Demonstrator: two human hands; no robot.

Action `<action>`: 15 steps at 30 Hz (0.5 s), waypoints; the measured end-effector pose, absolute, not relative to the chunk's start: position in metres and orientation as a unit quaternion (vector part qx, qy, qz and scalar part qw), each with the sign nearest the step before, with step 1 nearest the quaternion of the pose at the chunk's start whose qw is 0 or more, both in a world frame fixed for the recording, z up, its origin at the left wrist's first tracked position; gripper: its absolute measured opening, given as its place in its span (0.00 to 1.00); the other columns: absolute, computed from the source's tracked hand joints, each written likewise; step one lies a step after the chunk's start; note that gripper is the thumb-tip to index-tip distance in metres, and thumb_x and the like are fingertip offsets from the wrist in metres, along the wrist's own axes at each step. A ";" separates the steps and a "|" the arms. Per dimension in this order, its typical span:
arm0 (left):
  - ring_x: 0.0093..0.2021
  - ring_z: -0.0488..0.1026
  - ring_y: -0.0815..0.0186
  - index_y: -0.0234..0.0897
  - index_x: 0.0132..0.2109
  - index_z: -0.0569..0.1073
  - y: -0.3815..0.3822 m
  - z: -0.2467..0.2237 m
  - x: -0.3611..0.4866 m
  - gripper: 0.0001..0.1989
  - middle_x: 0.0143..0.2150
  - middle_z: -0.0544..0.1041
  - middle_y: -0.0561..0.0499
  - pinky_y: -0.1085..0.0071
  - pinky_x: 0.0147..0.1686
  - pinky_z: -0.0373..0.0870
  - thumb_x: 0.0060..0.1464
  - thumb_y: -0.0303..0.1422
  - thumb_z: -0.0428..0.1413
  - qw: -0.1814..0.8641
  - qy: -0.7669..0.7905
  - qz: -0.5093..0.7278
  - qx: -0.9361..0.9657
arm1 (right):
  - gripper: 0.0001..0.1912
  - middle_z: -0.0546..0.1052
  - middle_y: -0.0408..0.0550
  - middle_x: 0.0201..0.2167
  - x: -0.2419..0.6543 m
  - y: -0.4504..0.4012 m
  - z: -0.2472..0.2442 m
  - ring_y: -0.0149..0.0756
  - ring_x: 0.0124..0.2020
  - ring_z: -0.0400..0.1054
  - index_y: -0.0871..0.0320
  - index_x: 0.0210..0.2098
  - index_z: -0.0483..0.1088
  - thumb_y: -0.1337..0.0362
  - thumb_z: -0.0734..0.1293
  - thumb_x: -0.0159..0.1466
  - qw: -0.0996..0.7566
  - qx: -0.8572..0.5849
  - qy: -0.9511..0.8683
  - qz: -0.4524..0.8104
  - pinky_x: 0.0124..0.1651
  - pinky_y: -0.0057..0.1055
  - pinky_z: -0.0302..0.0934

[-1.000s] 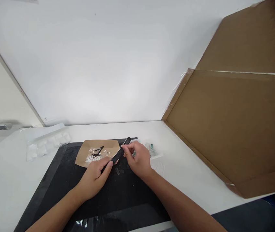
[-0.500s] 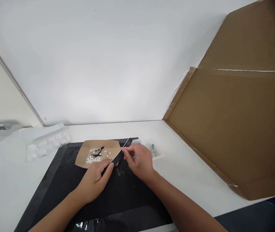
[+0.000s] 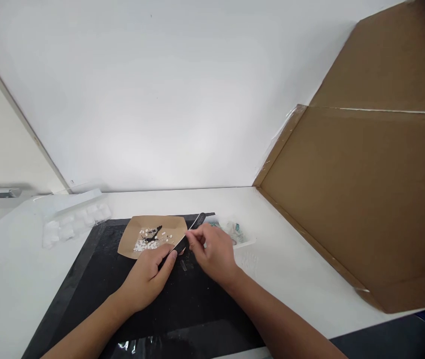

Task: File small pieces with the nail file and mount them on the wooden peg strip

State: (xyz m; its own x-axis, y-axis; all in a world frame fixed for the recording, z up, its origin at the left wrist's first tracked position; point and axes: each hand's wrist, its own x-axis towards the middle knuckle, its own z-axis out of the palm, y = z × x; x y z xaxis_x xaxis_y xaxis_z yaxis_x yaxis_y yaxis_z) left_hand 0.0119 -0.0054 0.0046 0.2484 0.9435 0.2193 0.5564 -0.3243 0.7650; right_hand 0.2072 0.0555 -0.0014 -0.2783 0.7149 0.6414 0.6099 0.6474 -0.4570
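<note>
A slim black strip with a pale edge slants up and to the right over the mat. My left hand is closed on its lower end, thumb on top. My right hand is pinched at the strip's middle; whether it grips the strip or something tiny is hidden by the fingers. Behind my left hand, a brown paper tray bears small white pieces and black scraps.
A black mat lies under the hands. A clear pack of white items stands at the left. Behind my right hand is a white container with crumpled plastic. A cardboard panel rises at the right.
My right hand has shifted very slightly along the strip and its fingers are curled a little differently. The camera view has moved slightly.
</note>
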 end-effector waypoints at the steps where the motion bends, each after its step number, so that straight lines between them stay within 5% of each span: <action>1: 0.36 0.73 0.63 0.39 0.41 0.75 -0.006 0.005 0.012 0.19 0.36 0.78 0.51 0.68 0.40 0.65 0.74 0.42 0.45 0.284 0.508 0.341 0.738 | 0.14 0.79 0.40 0.24 0.211 0.059 0.001 0.34 0.27 0.73 0.54 0.33 0.71 0.54 0.65 0.74 0.438 -0.442 -0.780 0.072 0.35 0.31 0.57; 7: 0.36 0.72 0.62 0.39 0.39 0.74 -0.009 0.006 0.014 0.20 0.35 0.77 0.52 0.68 0.39 0.64 0.74 0.42 0.44 0.293 0.507 0.327 0.742 | 0.16 0.80 0.39 0.24 0.223 0.072 0.010 0.34 0.26 0.75 0.53 0.35 0.70 0.51 0.65 0.73 0.473 -0.500 -0.718 0.104 0.34 0.30 0.60; 15: 0.37 0.73 0.62 0.39 0.40 0.73 -0.006 0.002 0.012 0.18 0.36 0.78 0.50 0.67 0.40 0.64 0.74 0.42 0.44 0.291 0.508 0.326 0.742 | 0.15 0.79 0.42 0.24 0.201 0.048 -0.010 0.34 0.26 0.72 0.54 0.33 0.70 0.55 0.65 0.74 0.431 -0.402 -0.803 0.087 0.34 0.30 0.56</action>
